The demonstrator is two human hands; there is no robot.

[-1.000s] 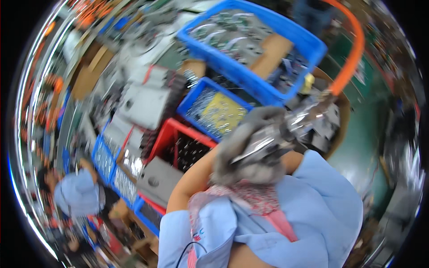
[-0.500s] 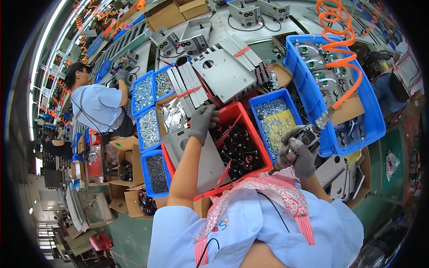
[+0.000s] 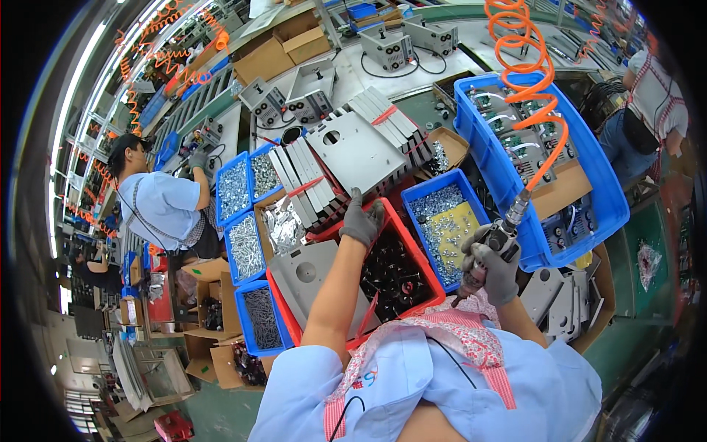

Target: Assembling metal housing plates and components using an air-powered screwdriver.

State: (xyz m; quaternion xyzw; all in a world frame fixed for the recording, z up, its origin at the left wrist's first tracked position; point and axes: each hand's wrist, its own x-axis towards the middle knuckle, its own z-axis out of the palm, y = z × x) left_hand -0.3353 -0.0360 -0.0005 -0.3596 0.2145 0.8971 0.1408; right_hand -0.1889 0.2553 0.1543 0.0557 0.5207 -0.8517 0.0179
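Note:
My left hand (image 3: 361, 222), in a dark grey glove, is over the upper rim of a red bin (image 3: 416, 221). Its fingers are apart, and one fingertip reaches the near edge of a large grey metal panel (image 3: 352, 151) with a round hole. I cannot tell whether it touches the panel. Black parts (image 3: 398, 269) fill the bin's right side, and another grey plate (image 3: 305, 269) leans over its left side. In my right hand (image 3: 497, 274), also gloved, is an air screwdriver (image 3: 475, 278), its tip angled down toward my apron. An orange coiled hose (image 3: 541, 177) runs up from the tool.
Blue trays of screws and small hardware (image 3: 244, 247) stand left; another blue tray (image 3: 442, 221) is beside the red bin. A large blue tub (image 3: 615, 214) with circuit boards sits right. Banded panel stacks (image 3: 305, 188) lie behind. A co-worker (image 3: 158, 199) works at far left.
My left hand has moved right along the bin's upper rim, toward the near edge of the large panel. My right hand still holds the screwdriver. The whole view has shifted slightly.

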